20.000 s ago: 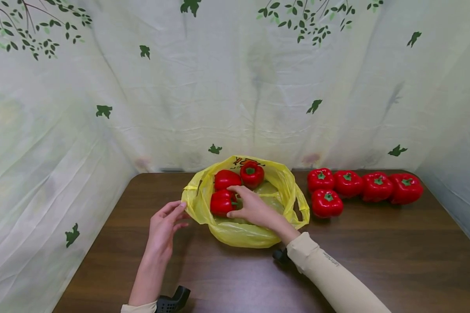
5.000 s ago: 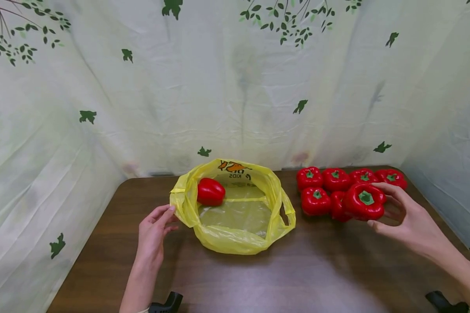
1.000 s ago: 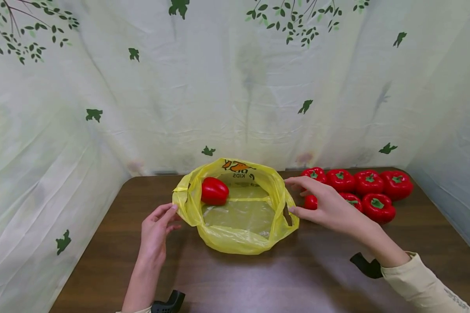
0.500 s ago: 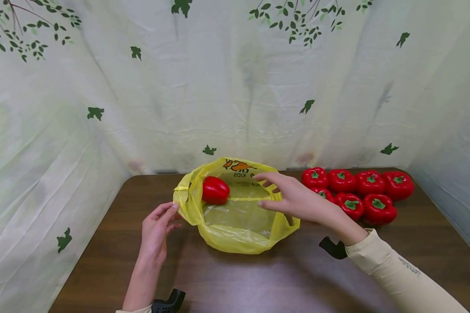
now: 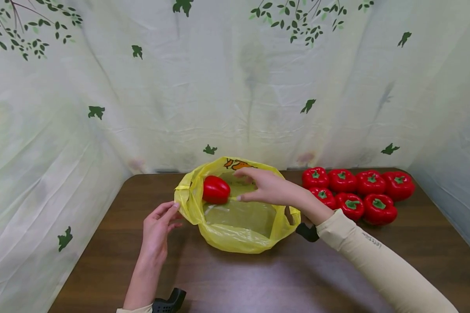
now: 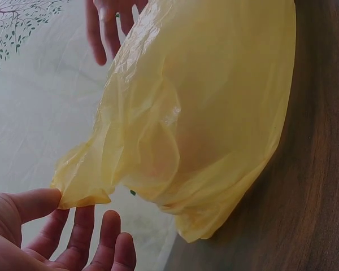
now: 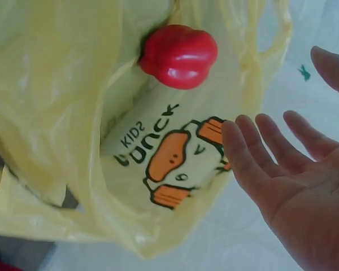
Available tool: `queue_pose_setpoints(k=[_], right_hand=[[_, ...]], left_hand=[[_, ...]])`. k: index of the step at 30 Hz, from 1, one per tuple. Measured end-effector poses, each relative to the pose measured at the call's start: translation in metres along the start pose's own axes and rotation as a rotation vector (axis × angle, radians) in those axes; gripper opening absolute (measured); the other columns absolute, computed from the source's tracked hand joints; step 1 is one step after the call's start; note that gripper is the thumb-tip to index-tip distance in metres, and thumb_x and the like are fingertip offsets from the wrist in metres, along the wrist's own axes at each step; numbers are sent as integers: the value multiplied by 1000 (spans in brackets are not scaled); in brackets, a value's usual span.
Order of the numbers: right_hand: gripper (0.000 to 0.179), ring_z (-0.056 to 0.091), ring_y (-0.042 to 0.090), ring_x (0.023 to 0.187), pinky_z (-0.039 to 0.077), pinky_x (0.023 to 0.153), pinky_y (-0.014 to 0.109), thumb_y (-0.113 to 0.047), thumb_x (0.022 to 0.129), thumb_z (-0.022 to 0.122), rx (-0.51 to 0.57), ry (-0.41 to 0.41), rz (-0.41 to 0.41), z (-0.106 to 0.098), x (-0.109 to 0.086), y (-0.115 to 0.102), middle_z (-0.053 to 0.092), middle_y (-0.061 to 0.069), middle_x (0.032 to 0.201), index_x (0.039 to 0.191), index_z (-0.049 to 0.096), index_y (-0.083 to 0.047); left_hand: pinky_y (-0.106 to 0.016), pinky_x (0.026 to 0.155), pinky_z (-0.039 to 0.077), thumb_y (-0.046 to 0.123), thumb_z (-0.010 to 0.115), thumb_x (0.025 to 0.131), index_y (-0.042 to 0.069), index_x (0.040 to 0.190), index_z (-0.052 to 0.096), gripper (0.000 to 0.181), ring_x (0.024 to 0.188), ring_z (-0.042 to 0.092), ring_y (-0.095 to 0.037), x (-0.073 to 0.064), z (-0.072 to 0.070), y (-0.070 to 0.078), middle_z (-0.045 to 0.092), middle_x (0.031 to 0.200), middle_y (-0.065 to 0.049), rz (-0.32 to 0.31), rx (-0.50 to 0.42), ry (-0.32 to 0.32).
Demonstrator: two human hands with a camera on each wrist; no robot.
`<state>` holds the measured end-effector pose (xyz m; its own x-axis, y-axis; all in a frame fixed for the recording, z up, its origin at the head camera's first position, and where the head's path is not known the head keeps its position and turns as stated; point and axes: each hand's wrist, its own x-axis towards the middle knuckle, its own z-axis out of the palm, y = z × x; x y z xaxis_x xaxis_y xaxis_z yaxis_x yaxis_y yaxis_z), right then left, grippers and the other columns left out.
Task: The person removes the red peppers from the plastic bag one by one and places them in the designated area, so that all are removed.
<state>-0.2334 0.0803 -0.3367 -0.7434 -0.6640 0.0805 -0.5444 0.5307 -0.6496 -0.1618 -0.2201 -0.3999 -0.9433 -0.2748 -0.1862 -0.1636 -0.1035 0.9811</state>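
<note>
A yellow plastic bag [image 5: 239,241] stands on the table with its mouth wide, and one red bell pepper [image 5: 216,190] lies inside at the left. My left hand [image 5: 156,230] pinches the bag's left edge between thumb and fingers, as the left wrist view also shows at the bag's corner [image 6: 85,180]. Over the bag's mouth is my right hand [image 5: 270,187], fingers spread and holding nothing, just right of the pepper. In the right wrist view the same pepper [image 7: 181,56] sits apart from the right hand [image 7: 305,192], above a printed cartoon.
Several red bell peppers [image 5: 370,181] stand in two rows on the wooden table [image 5: 250,287], right of the bag. A pale curtain [image 5: 180,100] with leaf prints hangs behind and at the sides. Black wrist cameras [image 5: 172,300] are strapped to both wrists.
Earlier the bag held three peppers; now it holds one, and the rows at the right have grown. In the last second my right hand has moved left over the bag. The left hand keeps its pinch.
</note>
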Motion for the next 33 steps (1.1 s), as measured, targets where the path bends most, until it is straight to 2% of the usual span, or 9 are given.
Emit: queue_pose_setpoints(k=[5, 10, 14, 18, 27, 33], right_hand=[[63, 56, 21, 121, 45, 101, 36, -32, 88, 75, -16, -8, 19, 10, 22, 5, 54, 1, 138, 141, 49, -12], [59, 55, 21, 121, 44, 101, 36, -30, 88, 75, 12, -26, 65, 25, 41, 12, 55, 3, 137, 139, 50, -11], [58, 53, 28, 122, 44, 100, 40, -28, 89, 74, 48, -22, 101, 39, 54, 19, 55, 9, 138, 138, 50, -6], [59, 52, 32, 123, 44, 100, 42, -25, 90, 74, 86, 30, 127, 55, 64, 24, 54, 12, 138, 139, 49, -3], [60, 57, 21, 111, 48, 92, 34, -24, 87, 77, 111, 186, 205, 87, 80, 35, 58, 7, 130, 138, 50, -6], [64, 58, 21, 111, 49, 92, 37, -23, 85, 80, 109, 213, 260, 96, 85, 37, 59, 8, 130, 139, 48, -10]], left_hand=[[-31, 83, 53, 34, 68, 94, 9, 110, 67, 30, 97, 62, -25, 1, -1, 0, 65, 103, -1, -7, 3, 2], [-31, 83, 53, 34, 69, 93, 9, 111, 67, 31, 98, 62, -25, 1, -2, 1, 65, 103, 0, -11, -2, -2], [-32, 83, 53, 33, 69, 93, 9, 110, 67, 29, 95, 63, -22, 1, -1, 2, 66, 100, 1, -7, -11, -6], [-32, 83, 53, 32, 69, 94, 8, 109, 67, 28, 95, 62, -23, 0, -1, 2, 66, 99, 1, -4, -14, -7], [-33, 81, 54, 29, 69, 94, 9, 103, 69, 21, 93, 64, -26, 0, -1, 1, 68, 94, 1, 15, -25, -4], [-32, 80, 54, 29, 69, 94, 10, 103, 69, 21, 90, 64, -22, 0, -1, 0, 68, 94, 1, 19, -21, -5]])
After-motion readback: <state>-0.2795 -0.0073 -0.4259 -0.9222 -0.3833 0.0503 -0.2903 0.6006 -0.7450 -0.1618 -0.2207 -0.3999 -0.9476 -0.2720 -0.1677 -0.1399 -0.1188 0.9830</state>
